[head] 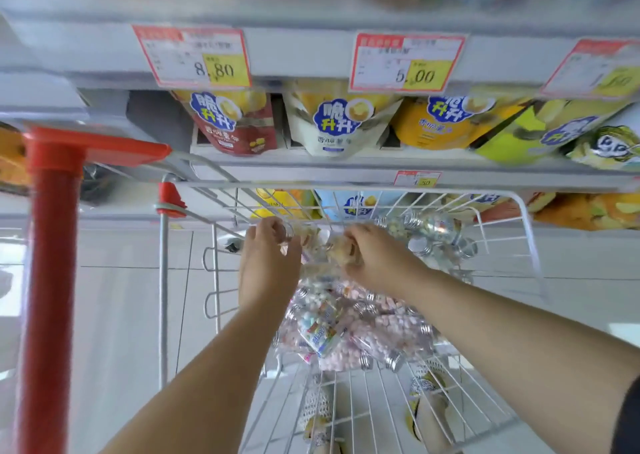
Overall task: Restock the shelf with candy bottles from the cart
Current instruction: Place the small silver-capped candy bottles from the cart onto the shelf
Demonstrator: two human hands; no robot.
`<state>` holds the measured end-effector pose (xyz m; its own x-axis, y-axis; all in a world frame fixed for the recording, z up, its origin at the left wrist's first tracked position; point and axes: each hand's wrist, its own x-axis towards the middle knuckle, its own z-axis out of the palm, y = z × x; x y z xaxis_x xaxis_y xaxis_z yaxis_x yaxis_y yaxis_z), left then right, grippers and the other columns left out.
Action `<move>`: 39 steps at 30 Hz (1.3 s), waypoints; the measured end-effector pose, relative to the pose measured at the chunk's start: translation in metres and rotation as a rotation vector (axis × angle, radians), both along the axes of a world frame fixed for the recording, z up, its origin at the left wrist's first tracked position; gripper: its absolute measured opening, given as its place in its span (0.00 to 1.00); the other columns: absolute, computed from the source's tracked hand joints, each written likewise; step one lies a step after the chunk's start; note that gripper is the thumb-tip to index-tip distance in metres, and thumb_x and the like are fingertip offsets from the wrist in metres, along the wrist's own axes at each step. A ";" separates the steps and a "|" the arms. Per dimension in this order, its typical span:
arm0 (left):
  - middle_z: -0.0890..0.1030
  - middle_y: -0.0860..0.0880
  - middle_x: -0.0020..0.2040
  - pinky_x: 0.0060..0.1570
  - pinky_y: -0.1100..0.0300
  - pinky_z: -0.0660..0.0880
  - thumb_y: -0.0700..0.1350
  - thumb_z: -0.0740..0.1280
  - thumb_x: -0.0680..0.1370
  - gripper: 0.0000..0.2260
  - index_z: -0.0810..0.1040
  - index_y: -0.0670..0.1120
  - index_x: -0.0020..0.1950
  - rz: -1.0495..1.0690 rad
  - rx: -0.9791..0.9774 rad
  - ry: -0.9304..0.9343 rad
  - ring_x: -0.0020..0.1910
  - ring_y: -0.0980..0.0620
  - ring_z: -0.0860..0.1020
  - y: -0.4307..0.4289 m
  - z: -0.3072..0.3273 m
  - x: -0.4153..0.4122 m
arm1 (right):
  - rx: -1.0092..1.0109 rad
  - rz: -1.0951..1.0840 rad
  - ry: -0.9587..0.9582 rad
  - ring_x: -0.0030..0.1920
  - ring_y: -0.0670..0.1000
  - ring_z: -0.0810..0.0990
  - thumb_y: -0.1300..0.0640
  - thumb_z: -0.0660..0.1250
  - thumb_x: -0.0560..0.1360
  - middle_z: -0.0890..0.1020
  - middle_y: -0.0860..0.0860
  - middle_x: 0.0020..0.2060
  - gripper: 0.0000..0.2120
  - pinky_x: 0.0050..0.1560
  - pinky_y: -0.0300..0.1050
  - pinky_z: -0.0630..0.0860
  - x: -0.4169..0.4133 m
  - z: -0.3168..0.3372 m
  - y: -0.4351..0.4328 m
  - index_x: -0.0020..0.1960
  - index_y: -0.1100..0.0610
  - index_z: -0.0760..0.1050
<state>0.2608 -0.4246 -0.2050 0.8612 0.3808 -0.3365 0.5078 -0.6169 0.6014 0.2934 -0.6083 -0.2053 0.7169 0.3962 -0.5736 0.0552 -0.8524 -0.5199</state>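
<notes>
A white wire cart [519, 232] stands in front of the shelf, holding a heap of clear candy bottles [374, 325] with silver caps and pink and white sweets inside. Both my hands reach into the far end of the basket. My left hand [268, 263] has its fingers curled round a clear bottle [289, 235] near its silver cap. My right hand [374, 256] grips another bottle [341, 251] with pale yellow contents. Motion blur hides the finer detail of both grips.
The grey shelf [311, 51] ahead carries snack pouches [332, 121] and price tags [405, 62]. The cart's red handle post [48, 280] rises at left. More bottles [433, 232] lie at the basket's far right. Yellow packages [426, 408] sit low in the cart above white floor tiles.
</notes>
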 end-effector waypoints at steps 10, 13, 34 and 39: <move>0.81 0.51 0.52 0.46 0.72 0.76 0.44 0.74 0.74 0.13 0.78 0.53 0.56 0.011 -0.525 -0.111 0.50 0.56 0.81 -0.028 0.212 -0.039 | 0.184 -0.452 0.076 0.47 0.41 0.78 0.46 0.76 0.70 0.79 0.43 0.50 0.23 0.43 0.33 0.72 -0.034 0.220 -0.070 0.60 0.48 0.70; 0.85 0.46 0.47 0.57 0.49 0.79 0.46 0.75 0.70 0.11 0.82 0.47 0.51 0.047 -0.889 -0.099 0.47 0.49 0.84 -0.042 0.283 -0.043 | 0.296 -0.539 0.044 0.49 0.43 0.81 0.43 0.76 0.69 0.83 0.42 0.48 0.20 0.56 0.43 0.78 -0.048 0.293 -0.081 0.55 0.48 0.76; 0.80 0.44 0.57 0.59 0.49 0.79 0.43 0.66 0.81 0.12 0.76 0.43 0.64 -0.393 -0.854 -0.325 0.54 0.50 0.82 -0.202 0.556 0.053 | 0.722 -0.609 -0.407 0.52 0.38 0.80 0.45 0.68 0.77 0.83 0.38 0.52 0.11 0.56 0.40 0.74 0.020 0.555 -0.223 0.59 0.45 0.76; 0.82 0.52 0.58 0.60 0.45 0.78 0.50 0.71 0.77 0.18 0.75 0.52 0.66 -0.321 -0.585 -0.545 0.55 0.52 0.82 -0.221 0.564 0.097 | 0.556 -0.494 -0.757 0.44 0.34 0.77 0.51 0.73 0.75 0.79 0.37 0.44 0.11 0.42 0.25 0.69 0.072 0.580 -0.237 0.55 0.48 0.75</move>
<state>0.3583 -0.6460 0.3589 0.9959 -0.0148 0.0890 -0.0902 -0.1959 0.9765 0.3659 -0.8449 0.3748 0.9645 0.0328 0.2619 0.2401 -0.5216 -0.8187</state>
